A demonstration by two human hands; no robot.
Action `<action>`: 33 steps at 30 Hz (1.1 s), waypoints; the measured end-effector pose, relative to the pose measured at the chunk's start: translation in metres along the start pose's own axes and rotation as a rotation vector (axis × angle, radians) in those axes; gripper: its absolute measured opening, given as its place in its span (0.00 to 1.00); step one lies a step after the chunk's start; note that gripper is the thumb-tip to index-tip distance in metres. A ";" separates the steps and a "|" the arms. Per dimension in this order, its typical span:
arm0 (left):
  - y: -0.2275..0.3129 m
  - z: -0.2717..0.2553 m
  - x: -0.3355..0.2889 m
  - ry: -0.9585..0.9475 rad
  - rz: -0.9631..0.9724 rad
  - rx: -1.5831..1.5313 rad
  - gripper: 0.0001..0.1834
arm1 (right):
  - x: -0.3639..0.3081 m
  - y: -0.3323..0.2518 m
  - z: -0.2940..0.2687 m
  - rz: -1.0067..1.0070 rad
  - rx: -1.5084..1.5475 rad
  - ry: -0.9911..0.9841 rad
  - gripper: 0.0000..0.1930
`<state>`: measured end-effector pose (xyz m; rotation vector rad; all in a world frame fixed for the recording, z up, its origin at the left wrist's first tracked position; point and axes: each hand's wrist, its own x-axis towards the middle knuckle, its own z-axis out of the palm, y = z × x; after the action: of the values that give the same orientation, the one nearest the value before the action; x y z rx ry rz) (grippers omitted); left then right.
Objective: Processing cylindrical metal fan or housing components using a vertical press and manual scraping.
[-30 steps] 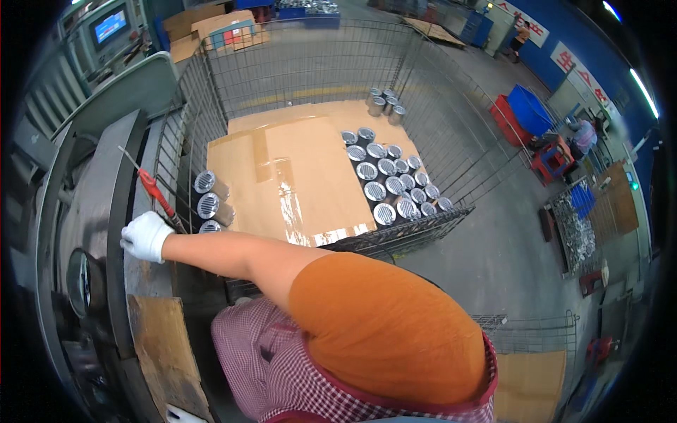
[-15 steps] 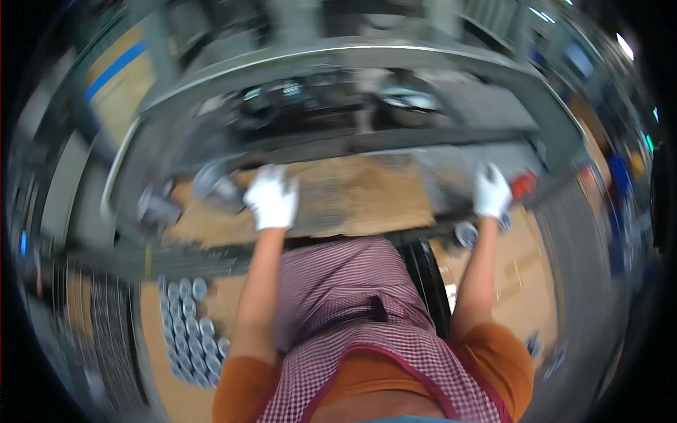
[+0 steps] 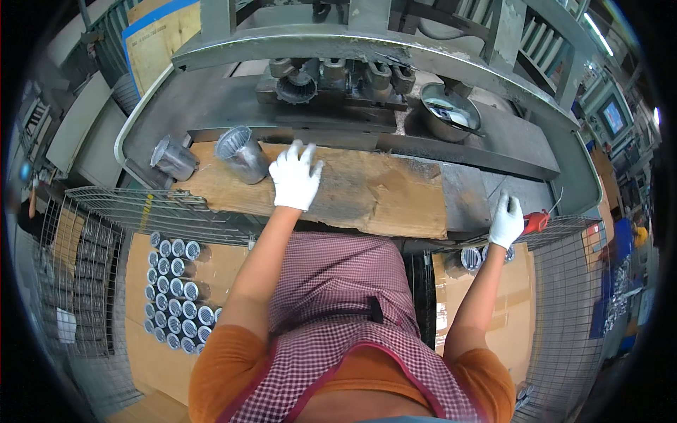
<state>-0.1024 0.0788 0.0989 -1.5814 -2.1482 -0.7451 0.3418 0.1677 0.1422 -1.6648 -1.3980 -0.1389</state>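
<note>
My left hand (image 3: pixel 295 178), in a white glove, hovers over a brown cardboard sheet (image 3: pixel 395 194) with its fingers spread and nothing in them. Just left of it a grey metal cup (image 3: pixel 243 156) with a ribbed rim leans on the sheet. Farther left a second grey cup (image 3: pixel 173 159) lies tilted. Over by the right end of the bench is my right hand (image 3: pixel 506 221), also gloved, with loosely bent fingers apart. A red-handled tool (image 3: pixel 537 223) is right beside it; the hand's far side is hidden, so contact is unclear.
Behind the cardboard stands a machine fixture (image 3: pixel 338 92) with a ribbed metal piece on it. A metal pot (image 3: pixel 450 113) is to its right. Below left, several cups (image 3: pixel 176 287) stand in rows on cardboard inside a wire cage (image 3: pixel 162 204). More cups (image 3: pixel 470 259) stand below right.
The view has shifted and sharpened from blur. My left hand has moved slightly right, away from the nearer cup. My right hand remains by the red-handled tool.
</note>
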 end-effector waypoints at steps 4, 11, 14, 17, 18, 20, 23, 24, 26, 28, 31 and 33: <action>-0.002 0.012 -0.005 -0.185 -0.005 -0.008 0.19 | -0.003 0.000 -0.003 -0.004 0.011 0.008 0.17; 0.008 -0.005 -0.004 0.169 0.062 0.001 0.20 | -0.003 0.000 -0.006 0.002 0.024 -0.017 0.18; -0.002 0.007 -0.005 -0.286 0.013 -0.021 0.17 | -0.003 0.003 -0.003 0.001 0.026 0.001 0.18; 0.001 0.007 -0.006 0.012 0.046 -0.051 0.16 | -0.004 0.002 -0.002 -0.027 0.034 0.031 0.17; 0.000 0.008 -0.006 0.011 0.045 -0.051 0.16 | -0.004 0.000 -0.003 -0.043 0.053 0.043 0.17; -0.003 0.012 -0.007 -0.029 0.062 -0.081 0.16 | -0.003 0.000 -0.004 -0.026 0.052 0.030 0.17; -0.002 0.011 -0.007 -0.085 0.051 -0.043 0.16 | -0.003 -0.001 -0.005 -0.003 0.061 0.014 0.16; -0.002 0.012 -0.007 -0.086 0.050 -0.043 0.16 | -0.003 -0.001 -0.004 0.002 0.072 0.013 0.16; -0.004 0.014 -0.009 -0.057 0.067 -0.040 0.17 | -0.003 -0.001 -0.005 -0.004 0.057 0.013 0.16; -0.004 0.013 -0.009 -0.067 0.061 -0.041 0.17 | -0.003 0.001 -0.005 -0.009 0.038 0.011 0.17; -0.003 0.010 -0.008 -0.073 0.060 -0.026 0.17 | -0.003 0.004 -0.002 -0.031 -0.008 0.020 0.18; -0.003 0.009 -0.007 -0.071 0.066 -0.012 0.17 | -0.002 0.002 -0.003 -0.022 -0.027 0.028 0.18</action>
<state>-0.1026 0.0783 0.0867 -1.7003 -2.1331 -0.6917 0.3442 0.1645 0.1413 -1.6634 -1.3994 -0.1936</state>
